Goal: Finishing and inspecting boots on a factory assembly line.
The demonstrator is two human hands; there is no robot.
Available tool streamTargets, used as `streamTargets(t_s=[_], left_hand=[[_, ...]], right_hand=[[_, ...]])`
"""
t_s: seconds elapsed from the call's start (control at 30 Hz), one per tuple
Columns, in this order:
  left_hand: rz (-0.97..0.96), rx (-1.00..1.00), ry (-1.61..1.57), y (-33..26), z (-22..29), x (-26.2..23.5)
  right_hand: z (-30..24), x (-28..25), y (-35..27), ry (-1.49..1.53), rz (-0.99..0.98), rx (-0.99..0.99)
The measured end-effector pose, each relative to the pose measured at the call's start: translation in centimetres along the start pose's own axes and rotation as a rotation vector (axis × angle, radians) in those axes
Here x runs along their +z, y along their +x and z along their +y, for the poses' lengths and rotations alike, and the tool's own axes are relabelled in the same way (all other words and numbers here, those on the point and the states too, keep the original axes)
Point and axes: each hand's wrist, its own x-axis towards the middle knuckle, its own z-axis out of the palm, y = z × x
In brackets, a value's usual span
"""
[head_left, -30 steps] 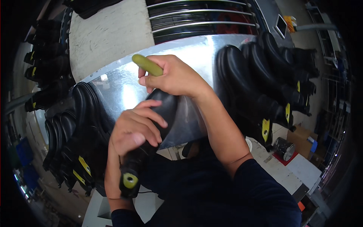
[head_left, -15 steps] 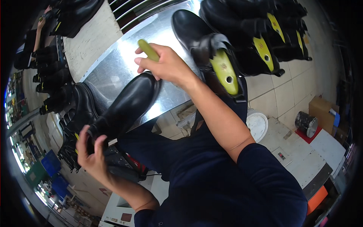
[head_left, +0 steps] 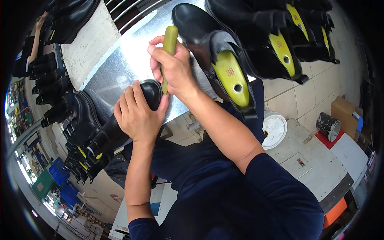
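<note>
A black leather boot lies across the shiny metal bench top. My left hand is closed over its forefoot, thumb on the near side, hiding the middle of the boot. My right hand grips a yellow-green stick-like tool in its fist. The tool's lower end is at the edge of the boot's toe; whether it touches is hard to tell. Just right of that hand stands another black boot with a yellow-green shoe last inside.
More black boots on lasts fill the far right. Others crowd the left side. A pale board adjoins the bench beside metal bars. A white bucket and a dark can are at right. Another person's arm shows far left.
My left hand has moved from the boot's ankle end up onto its forefoot and closed there. My right hand has turned the tool upright, its lower end now at the toe.
</note>
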Motion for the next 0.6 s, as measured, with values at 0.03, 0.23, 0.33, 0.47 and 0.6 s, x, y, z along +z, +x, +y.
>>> streamTargets(t_s=[0.03, 0.23, 0.33, 0.47, 0.6], left_hand=[[0.058, 0.052, -0.012, -0.1, -0.4, 0.3], [0.114, 0.074, -0.006, 0.1, -0.7, 0.8], [0.066, 0.053, -0.023, 0.4, -0.9, 0.6], [0.091, 0.055, -0.034, 0.7, -1.0, 0.8], [0.124, 0.054, -0.039, 0.6, -1.0, 1.1]], right_hand=[[0.0, -0.1, 0.2, 0.000, 0.032, 0.023], [0.2, 1.1, -2.0, -0.095, 0.143, 0.117], [0.6, 1.0, -1.7, -0.049, 0.214, 0.006], [0.4, 1.5, -0.5, -0.116, 0.184, -0.003], [0.0, 2.3, 1.1, -0.232, 0.089, 0.082]])
